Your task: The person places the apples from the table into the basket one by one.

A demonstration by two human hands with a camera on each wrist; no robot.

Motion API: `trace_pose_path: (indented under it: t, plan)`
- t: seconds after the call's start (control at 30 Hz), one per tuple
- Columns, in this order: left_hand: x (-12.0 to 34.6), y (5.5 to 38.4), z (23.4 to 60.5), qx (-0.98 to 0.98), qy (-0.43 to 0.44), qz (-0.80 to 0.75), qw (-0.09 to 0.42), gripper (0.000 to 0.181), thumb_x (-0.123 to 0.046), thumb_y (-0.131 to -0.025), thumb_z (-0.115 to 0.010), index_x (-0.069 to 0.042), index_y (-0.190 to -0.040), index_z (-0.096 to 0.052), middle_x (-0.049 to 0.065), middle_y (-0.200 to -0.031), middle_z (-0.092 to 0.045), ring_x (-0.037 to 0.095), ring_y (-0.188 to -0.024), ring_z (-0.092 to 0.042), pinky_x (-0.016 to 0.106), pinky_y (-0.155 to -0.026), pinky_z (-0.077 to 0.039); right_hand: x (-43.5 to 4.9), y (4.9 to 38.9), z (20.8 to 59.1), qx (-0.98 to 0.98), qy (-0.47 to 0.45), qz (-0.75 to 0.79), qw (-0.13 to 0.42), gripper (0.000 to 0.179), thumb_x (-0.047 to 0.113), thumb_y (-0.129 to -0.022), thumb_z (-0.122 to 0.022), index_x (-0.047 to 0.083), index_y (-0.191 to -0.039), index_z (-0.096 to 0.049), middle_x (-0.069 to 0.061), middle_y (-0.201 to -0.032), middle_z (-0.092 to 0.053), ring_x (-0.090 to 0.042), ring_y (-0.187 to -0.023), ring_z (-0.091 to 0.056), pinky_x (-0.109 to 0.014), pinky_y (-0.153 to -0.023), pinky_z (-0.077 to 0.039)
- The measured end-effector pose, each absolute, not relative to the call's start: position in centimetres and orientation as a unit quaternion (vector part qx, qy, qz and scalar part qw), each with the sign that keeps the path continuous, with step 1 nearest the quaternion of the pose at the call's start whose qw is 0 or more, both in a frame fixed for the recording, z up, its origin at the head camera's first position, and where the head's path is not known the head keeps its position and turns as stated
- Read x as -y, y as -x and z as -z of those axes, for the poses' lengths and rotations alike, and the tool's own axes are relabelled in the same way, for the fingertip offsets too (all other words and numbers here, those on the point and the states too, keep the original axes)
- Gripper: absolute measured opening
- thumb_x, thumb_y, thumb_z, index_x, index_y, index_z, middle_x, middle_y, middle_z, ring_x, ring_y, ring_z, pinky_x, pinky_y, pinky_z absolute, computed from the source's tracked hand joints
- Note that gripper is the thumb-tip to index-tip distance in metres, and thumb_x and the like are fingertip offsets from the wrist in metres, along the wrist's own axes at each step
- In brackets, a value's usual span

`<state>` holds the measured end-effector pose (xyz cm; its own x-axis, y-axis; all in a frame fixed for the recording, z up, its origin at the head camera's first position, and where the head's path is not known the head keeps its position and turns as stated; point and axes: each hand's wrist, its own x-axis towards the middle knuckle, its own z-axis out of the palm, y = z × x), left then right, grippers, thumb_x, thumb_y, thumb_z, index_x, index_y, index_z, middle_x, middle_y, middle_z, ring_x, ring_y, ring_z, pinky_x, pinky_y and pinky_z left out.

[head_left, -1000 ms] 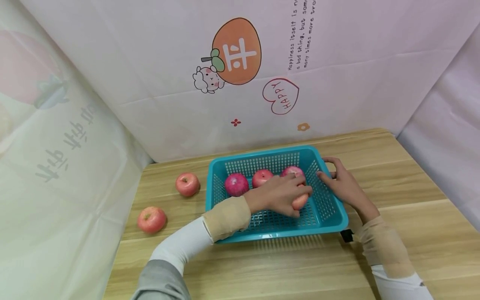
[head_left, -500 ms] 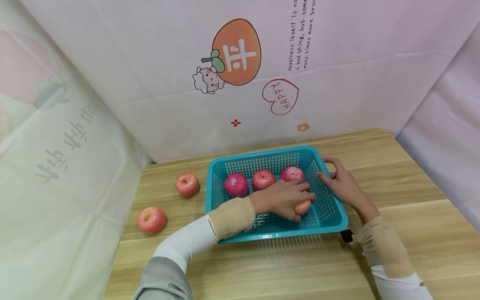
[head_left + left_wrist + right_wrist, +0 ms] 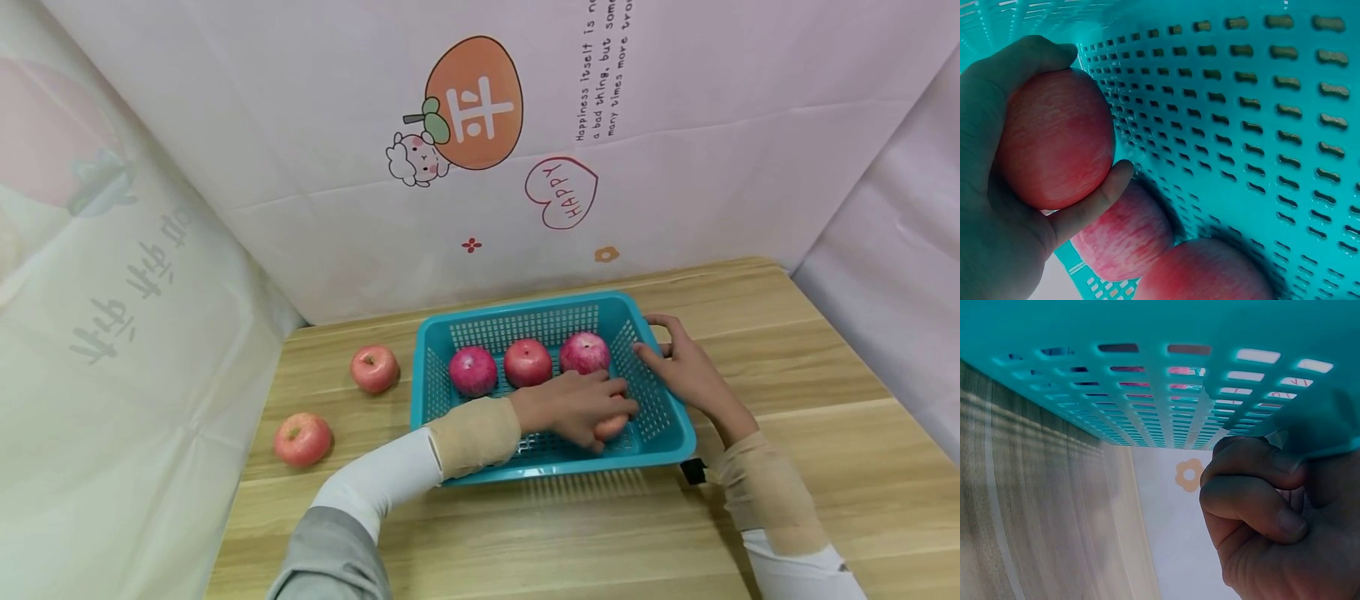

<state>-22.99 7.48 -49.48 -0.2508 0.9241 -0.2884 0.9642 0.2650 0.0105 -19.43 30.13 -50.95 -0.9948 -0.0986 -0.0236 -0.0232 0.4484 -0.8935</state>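
In the head view my left hand reaches into the blue-green plastic basket and holds a red apple near its right end. The left wrist view shows thumb and finger curled around that apple, with two more apples below it. A row along the basket's back side holds a deep pink apple, a red apple and a pink apple. My right hand grips the basket's right rim; in the right wrist view its fingers are curled under that edge.
Two red apples lie on the wooden table left of the basket, one farther back and one nearer. A printed white cloth hangs behind the table, with more cloth at both sides.
My left hand has moved slightly right and toward the front of the basket with the apple, uncovering the pink apple behind it. The right hand stays at the rim.
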Motion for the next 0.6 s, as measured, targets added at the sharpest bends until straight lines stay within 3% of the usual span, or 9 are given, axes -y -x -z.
trace_pose_path:
  t: [0.6]
  plan:
    - [-8.1,23.1,50.5,-0.779,-0.607,0.093,0.128,0.073,-0.050,-0.098,-0.072,-0.031,-0.162,-0.043,-0.005,-0.157,-0.046,0.013,-0.134,-0.045,0.024,-0.105,-0.052,-30.1,19.2,50.7,-0.852,0.036,0.521,0.036,0.071,0.039,-0.112,-0.053,0.007,-0.166,-0.018,-0.037,-0.110,-0.072,-0.032,-0.075,-0.079,-0.044,-0.059,-0.066]
